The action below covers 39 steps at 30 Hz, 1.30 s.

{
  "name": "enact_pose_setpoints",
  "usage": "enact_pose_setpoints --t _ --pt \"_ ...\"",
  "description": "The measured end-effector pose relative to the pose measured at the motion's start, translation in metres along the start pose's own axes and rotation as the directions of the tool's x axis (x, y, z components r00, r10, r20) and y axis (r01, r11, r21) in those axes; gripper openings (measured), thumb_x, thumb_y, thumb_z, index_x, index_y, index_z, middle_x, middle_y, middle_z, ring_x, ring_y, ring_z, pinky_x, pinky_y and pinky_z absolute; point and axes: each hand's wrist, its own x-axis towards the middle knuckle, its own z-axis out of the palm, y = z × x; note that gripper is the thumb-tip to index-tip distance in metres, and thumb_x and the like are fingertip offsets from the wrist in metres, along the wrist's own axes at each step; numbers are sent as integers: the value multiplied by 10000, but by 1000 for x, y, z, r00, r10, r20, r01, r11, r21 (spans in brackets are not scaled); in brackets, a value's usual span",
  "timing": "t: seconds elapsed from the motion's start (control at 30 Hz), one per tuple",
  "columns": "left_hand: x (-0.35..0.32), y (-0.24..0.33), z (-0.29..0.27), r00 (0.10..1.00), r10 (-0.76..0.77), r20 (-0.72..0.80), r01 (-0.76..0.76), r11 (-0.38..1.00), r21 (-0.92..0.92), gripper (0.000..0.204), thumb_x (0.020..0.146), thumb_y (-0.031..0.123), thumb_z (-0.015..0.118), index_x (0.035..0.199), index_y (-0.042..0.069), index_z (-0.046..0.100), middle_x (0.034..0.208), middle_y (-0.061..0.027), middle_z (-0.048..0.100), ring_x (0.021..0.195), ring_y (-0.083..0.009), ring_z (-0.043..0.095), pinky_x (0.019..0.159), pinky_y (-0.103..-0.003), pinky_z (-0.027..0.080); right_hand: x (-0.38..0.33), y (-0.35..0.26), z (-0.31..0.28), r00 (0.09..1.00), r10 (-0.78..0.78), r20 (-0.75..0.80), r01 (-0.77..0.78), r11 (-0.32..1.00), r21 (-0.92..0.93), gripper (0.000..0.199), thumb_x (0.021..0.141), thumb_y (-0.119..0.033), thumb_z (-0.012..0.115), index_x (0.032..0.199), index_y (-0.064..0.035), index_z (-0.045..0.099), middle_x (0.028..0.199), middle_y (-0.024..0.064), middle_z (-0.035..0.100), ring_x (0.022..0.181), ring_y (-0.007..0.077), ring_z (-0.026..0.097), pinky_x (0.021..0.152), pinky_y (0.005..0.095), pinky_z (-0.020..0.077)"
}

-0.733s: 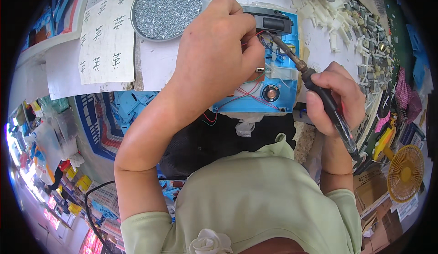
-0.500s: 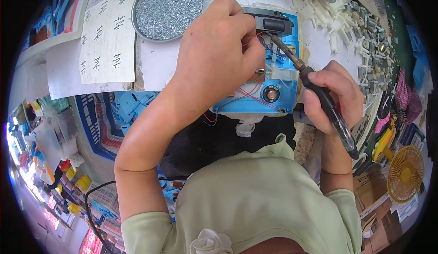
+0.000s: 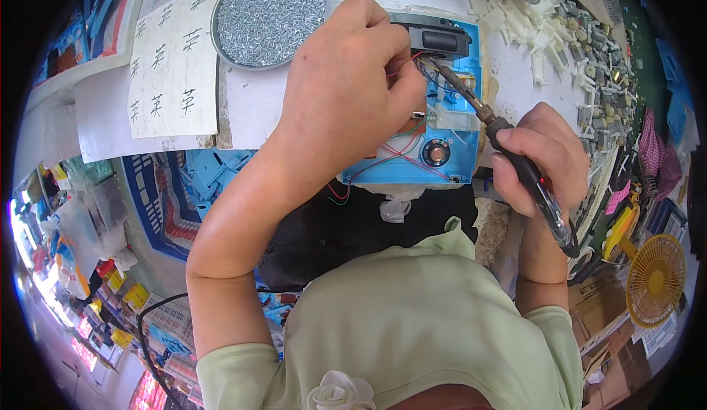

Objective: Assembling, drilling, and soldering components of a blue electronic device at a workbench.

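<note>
My right hand (image 3: pixel 543 156) is wrapped round the dark handle of a soldering iron (image 3: pixel 515 145). The iron slants up and left, its tip near a thin red wire (image 3: pixel 417 55) below a black battery-box-like part (image 3: pixel 442 41). My left hand (image 3: pixel 353 78) is closed in a pinch at this spot, the red wire running out from its fingers; the fingertips are partly hidden. Beneath both hands lies an open blue plastic housing (image 3: pixel 460 168). In it sit a small round speaker-like part (image 3: pixel 435 153), several red and green wires and a whitish plastic piece (image 3: pixel 455 119).
At the upper left stands a round metal tray (image 3: pixel 216 38) full of small screws, beside a handwritten paper sheet (image 3: pixel 173 78). White plastic parts (image 3: pixel 526 23) and small motor-like parts (image 3: pixel 607 100) are heaped at the right. A blue basket (image 3: pixel 151 204) and a yellow fan (image 3: pixel 655 281) stand lower down.
The soldering iron's tip has shifted slightly left and down, toward my left fingers and the red wire. My left hand stays almost in place.
</note>
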Motion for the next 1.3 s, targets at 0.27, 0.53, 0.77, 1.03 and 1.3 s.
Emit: enact_pose_setpoints --t 0.27,0.53,0.77,1.03,1.3 --pt "-1 2 -1 1000 -19 17 19 1000 -13 122 795 71 711 779 -24 637 829 -68 535 629 -156 582 587 -281 482 -3 4 -5 999 47 -2 -47 998 36 285 724 -21 771 998 -3 692 699 78 636 543 209 520 489 309 394" --pt "0 0 0 1000 18 5 -18 1000 6 139 775 79 719 762 -30 634 815 -65 536 622 -153 577 582 -276 479 6 7 -6 991 112 69 -113 994 5 269 727 -42 762 990 -28 706 710 70 644 546 194 538 489 295 409" --pt "1 0 -1 1000 1 6 -1 1000 2 158 771 91 724 743 -26 622 812 -66 537 611 -152 581 572 -277 472 10 8 -3 992 110 66 -112 994 13 277 724 -37 760 996 -36 707 693 60 633 549 191 537 489 293 408" --pt "1 -1 -1 1000 10 -12 -10 1000 1 155 765 92 718 737 -23 619 816 -66 537 610 -151 578 573 -278 472 10 9 -1 995 82 64 -84 996 31 293 730 -32 759 1017 -29 696 723 62 652 549 191 529 489 296 403" --pt "2 -2 3 998 41 -43 -39 999 34 145 744 81 713 722 -14 605 794 -66 526 597 -161 572 563 -292 475 11 10 -2 997 58 52 -59 998 28 282 743 -39 763 1014 -7 690 737 74 659 548 189 530 483 290 400"
